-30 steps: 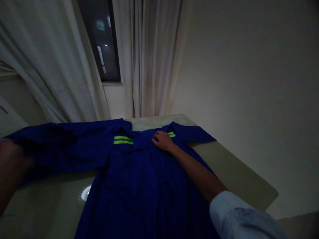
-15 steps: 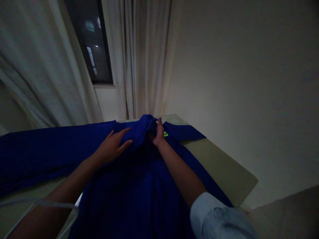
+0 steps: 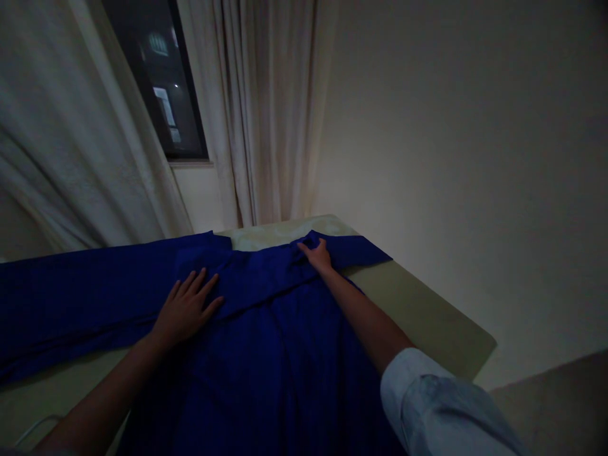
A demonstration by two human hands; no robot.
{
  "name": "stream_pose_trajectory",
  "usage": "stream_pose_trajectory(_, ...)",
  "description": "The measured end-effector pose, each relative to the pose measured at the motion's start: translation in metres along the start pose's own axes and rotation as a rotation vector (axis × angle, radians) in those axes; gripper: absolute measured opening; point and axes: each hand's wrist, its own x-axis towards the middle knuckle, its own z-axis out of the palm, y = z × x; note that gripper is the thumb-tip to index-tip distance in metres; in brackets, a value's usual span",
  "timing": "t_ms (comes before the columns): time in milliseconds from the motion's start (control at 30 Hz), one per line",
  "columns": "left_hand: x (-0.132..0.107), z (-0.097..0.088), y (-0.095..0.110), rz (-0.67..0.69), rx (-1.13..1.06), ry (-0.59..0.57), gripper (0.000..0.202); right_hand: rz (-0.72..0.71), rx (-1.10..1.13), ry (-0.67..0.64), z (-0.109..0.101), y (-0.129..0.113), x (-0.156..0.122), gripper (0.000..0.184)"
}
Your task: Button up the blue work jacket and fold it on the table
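Observation:
A dark blue garment (image 3: 266, 354) lies spread over a pale board-like surface (image 3: 418, 310), with one long part reaching left and a shorter part pointing right. On its left portion rests my left hand (image 3: 183, 310), palm down, fingers spread flat on the cloth. At the upper right edge, my right hand (image 3: 319, 256) has its thumb and a finger around a small bunch of the same cloth. Its other fingers are partly hidden. Across the top, a flap of cloth is laid over, with a crease running below it.
Cream curtains (image 3: 266, 114) hang behind the surface, beside a dark window (image 3: 166, 95). A plain wall (image 3: 451, 158) stands close on the right. A thin white cable (image 3: 38, 425) shows at the lower left.
The bunched cloth at the top now lies flatter. My left hand moved left and down onto the cloth; my right hand shifted slightly right. The bright yellow-green mark is no longer visible.

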Motion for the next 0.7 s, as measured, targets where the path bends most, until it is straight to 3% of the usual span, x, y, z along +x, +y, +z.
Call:
stream_pose_trajectory(167, -0.007, 0.012, -0.008, 0.015, 0.062, -0.016, 0.078, -0.077, 0.027, 0.001, 0.0, 0.007, -0.013, 0.061)
stream_pose_trajectory(300, -0.002, 0.005, 0.006, -0.004, 0.146, -0.04, 0.08, -0.057, 0.102, 0.109, -0.034, 0.014, -0.011, 0.044)
stream_pose_trajectory(400, 0.009, -0.004, 0.041, 0.026, 0.125, 0.029, 0.075, 0.1, 0.154, 0.302, -0.077, 0.034, -0.004, 0.05)
stream_pose_trajectory(500, 0.02, 0.0, 0.078, 0.032, 0.04, 0.054, 0.072, 0.341, 0.226, 0.458, -0.113, 0.06, 0.001, 0.06)
stream_pose_trajectory(600, 0.027, 0.016, 0.099, -0.016, -0.002, 0.008, 0.074, 0.501, 0.368, 0.478, -0.127, 0.077, 0.005, 0.054)
stream_pose_trajectory(700, 0.028, 0.032, 0.101, -0.024, 0.022, 0.013, 0.073, 0.533, 0.568, 0.409, -0.122, 0.075, 0.013, 0.038)
